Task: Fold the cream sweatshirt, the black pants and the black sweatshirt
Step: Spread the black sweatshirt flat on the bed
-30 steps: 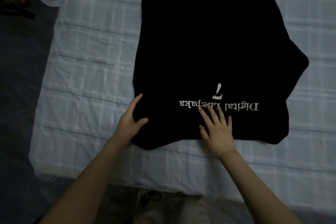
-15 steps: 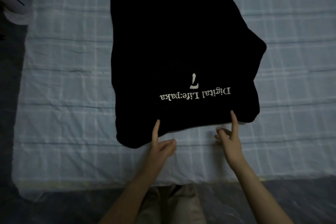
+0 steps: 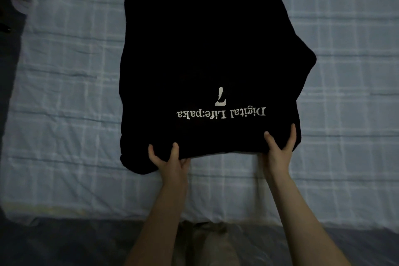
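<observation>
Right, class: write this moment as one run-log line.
item: black sweatshirt, print up | left grip: holds near edge | right grip: holds near edge | surface: checked sheet

Both hands now gripping black sweatshirt [image 3: 205, 54] near edge.

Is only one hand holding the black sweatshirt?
No, the left hand and right hand both grip the black sweatshirt at its near edge.

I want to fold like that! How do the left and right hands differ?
The left hand grips the black, white-lettered sweatshirt well in from its left corner; the right hand grips close to the right corner. The left hand sits nearer the person than the right hand. Both curl over the same near edge.
</observation>
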Motion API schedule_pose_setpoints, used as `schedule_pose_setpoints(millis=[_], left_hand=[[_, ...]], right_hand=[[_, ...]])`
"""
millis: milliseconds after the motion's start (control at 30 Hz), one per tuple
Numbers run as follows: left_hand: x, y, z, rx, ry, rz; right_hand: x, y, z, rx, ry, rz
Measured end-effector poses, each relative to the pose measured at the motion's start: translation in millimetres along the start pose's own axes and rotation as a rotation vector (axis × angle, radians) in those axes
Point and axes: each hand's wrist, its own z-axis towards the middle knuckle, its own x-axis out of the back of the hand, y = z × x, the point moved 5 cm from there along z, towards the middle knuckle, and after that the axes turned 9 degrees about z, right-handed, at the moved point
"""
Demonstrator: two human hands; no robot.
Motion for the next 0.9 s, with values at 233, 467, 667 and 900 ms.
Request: schedule_pose_setpoints(millis=[233, 467, 667, 900], left_hand=[[14.0, 27.1, 6.3, -0.239, 0.061, 0.205], [13.9, 123.6, -40.8, -0.452, -0.021, 0.319], [2.9, 232.3, -112.7, -0.694, -0.113, 0.33], [21.9, 325.1, -197.1, -0.898, -0.184, 0.348]], right_hand=[[-1.0, -35.2, -8.8, 0.165, -0.127, -0.195], [-26.7, -109.7, -47.2, 0.308, -0.226, -0.211], [-62.8, -207.7, -92.6, 0.412, -0.318, -0.149], [-72.8, -303.7, -172.7, 0.587, -0.374, -0.094]])
